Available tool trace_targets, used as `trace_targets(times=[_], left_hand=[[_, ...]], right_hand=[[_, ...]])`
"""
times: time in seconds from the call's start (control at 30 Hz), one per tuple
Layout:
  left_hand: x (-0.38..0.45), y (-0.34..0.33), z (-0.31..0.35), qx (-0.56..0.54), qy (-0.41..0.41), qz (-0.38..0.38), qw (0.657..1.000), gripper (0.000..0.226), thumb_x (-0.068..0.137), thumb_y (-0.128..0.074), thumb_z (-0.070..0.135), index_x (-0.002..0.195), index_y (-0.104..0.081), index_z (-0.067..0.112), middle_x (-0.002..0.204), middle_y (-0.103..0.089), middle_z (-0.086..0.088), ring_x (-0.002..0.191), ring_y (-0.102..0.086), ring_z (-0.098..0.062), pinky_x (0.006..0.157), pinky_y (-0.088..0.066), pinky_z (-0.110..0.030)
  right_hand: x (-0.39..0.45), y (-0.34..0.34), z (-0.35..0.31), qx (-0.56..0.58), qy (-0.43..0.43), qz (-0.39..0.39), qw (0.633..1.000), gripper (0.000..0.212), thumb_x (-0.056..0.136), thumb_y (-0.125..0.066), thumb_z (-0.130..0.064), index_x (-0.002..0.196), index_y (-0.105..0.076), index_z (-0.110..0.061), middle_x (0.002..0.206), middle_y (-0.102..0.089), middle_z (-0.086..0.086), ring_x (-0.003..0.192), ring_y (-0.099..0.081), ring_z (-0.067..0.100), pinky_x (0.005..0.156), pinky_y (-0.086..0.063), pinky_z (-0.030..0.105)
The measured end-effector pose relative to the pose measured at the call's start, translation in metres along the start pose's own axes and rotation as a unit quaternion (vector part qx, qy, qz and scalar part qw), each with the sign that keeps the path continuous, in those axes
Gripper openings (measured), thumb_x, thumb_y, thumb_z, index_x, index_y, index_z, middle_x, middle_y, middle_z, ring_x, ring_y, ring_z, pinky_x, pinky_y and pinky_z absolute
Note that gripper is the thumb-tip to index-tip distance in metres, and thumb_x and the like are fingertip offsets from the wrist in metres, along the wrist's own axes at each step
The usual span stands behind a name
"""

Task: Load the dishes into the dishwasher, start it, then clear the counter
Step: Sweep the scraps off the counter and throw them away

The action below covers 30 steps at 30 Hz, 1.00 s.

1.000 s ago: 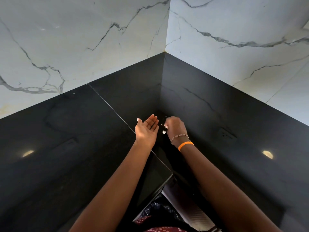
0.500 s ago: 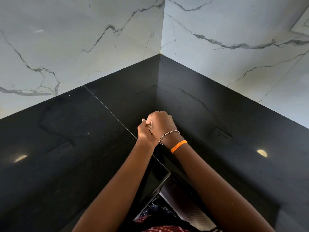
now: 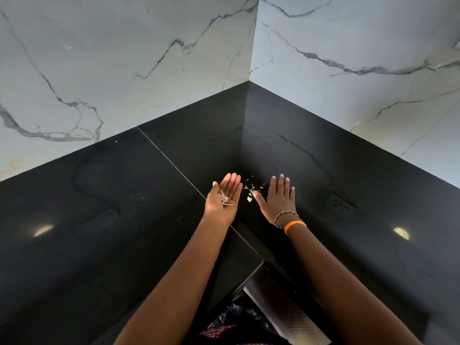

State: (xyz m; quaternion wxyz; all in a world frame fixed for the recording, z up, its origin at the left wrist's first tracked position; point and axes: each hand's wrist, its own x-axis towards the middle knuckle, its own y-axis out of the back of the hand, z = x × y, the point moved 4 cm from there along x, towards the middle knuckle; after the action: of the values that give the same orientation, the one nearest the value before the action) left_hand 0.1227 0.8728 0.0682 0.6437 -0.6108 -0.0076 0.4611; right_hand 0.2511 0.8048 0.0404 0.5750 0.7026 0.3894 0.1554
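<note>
At frame centre, the left hand [image 3: 224,199] lies palm-up, fingers spread, cupping pale scraps [image 3: 226,198]. The right hand [image 3: 278,199] lies flat, fingers spread, beside crumbs [image 3: 251,189] on the black bench [image 3: 99,220].

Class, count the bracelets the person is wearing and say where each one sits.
2. Both are on the wrist of the right hand: a beaded bracelet nearer the hand, and an orange band just behind it. The left hand wrist shows none.
</note>
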Motion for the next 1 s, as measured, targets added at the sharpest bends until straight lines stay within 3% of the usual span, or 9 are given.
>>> trace_targets(times=[0.13,0.33,0.4,0.5,0.57,0.8,0.97,1.0], left_hand=[[0.001,-0.001,0.004,0.004,-0.003,0.001,1.000,0.047,0.103,-0.027,0.030,0.096,-0.063,0.000,0.096,-0.068,-0.015,0.110,-0.060,-0.023,0.094,-0.047,-0.034],[0.004,-0.001,-0.002,0.021,0.005,0.009,1.000,0.047,0.103,-0.027,0.030,0.095,-0.064,0.002,0.097,-0.068,-0.014,0.111,-0.060,-0.024,0.094,-0.047,-0.033],[0.005,-0.002,-0.003,0.015,0.009,0.007,1.000,0.047,0.103,-0.028,0.030,0.094,-0.064,0.002,0.102,-0.068,-0.014,0.109,-0.061,-0.024,0.095,-0.047,-0.034],[0.008,-0.001,0.000,0.000,0.006,0.011,1.000,0.047,0.103,-0.028,0.030,0.095,-0.065,0.001,0.094,-0.070,-0.014,0.105,-0.063,-0.023,0.093,-0.048,-0.034],[0.009,0.002,0.005,-0.009,-0.001,0.017,1.000,0.047,0.102,-0.029,0.030,0.095,-0.065,0.001,0.088,-0.071,-0.013,0.102,-0.064,-0.022,0.090,-0.049,-0.034],[0.013,0.012,0.019,-0.015,-0.029,0.035,0.999,0.046,0.103,-0.028,0.030,0.098,-0.064,0.003,0.084,-0.073,-0.012,0.100,-0.064,-0.021,0.087,-0.050,-0.034],[0.010,0.012,0.022,-0.020,-0.034,0.031,0.999,0.046,0.103,-0.028,0.029,0.096,-0.064,0.002,0.086,-0.071,-0.013,0.099,-0.065,-0.023,0.090,-0.048,-0.034],[0.009,0.012,0.023,-0.020,-0.034,0.031,0.999,0.046,0.103,-0.029,0.029,0.096,-0.065,0.002,0.084,-0.072,-0.013,0.099,-0.065,-0.022,0.089,-0.049,-0.034]], right_hand=[[0.004,-0.005,-0.013,-0.055,0.066,0.008,0.996,0.082,0.091,-0.017,-0.062,0.147,0.008,-0.008,0.156,0.015,0.009,0.144,0.016,0.022,0.117,0.008,0.040],[-0.006,-0.005,-0.021,-0.083,0.201,-0.019,0.976,0.072,0.095,-0.021,-0.055,0.148,0.006,-0.013,0.157,0.012,0.002,0.144,0.013,0.014,0.118,0.007,0.035],[-0.013,-0.004,-0.014,-0.084,0.184,0.013,0.979,0.074,0.095,-0.024,-0.054,0.148,0.007,-0.012,0.157,0.013,0.004,0.144,0.013,0.017,0.117,0.009,0.038],[-0.028,-0.007,0.002,-0.079,0.046,0.056,0.994,0.083,0.092,-0.023,-0.060,0.147,0.007,-0.006,0.156,0.013,0.011,0.144,0.013,0.024,0.116,0.009,0.042],[-0.034,-0.013,0.000,-0.078,0.005,0.049,0.996,0.089,0.089,-0.021,-0.065,0.147,0.007,-0.004,0.156,0.013,0.012,0.144,0.014,0.026,0.116,0.009,0.042],[-0.007,-0.020,-0.039,-0.083,0.080,0.018,0.993,0.092,0.088,-0.021,-0.068,0.146,0.008,-0.003,0.156,0.015,0.013,0.144,0.016,0.025,0.115,0.010,0.042],[0.025,0.004,-0.041,0.112,0.136,-0.034,0.984,0.069,0.098,-0.031,-0.041,0.148,0.002,-0.007,0.158,0.004,0.008,0.146,0.004,0.018,0.117,0.001,0.033],[0.028,0.006,-0.042,0.110,0.143,-0.035,0.983,0.066,0.099,-0.031,-0.037,0.148,0.002,-0.007,0.158,0.004,0.007,0.146,0.004,0.018,0.117,0.001,0.032]])
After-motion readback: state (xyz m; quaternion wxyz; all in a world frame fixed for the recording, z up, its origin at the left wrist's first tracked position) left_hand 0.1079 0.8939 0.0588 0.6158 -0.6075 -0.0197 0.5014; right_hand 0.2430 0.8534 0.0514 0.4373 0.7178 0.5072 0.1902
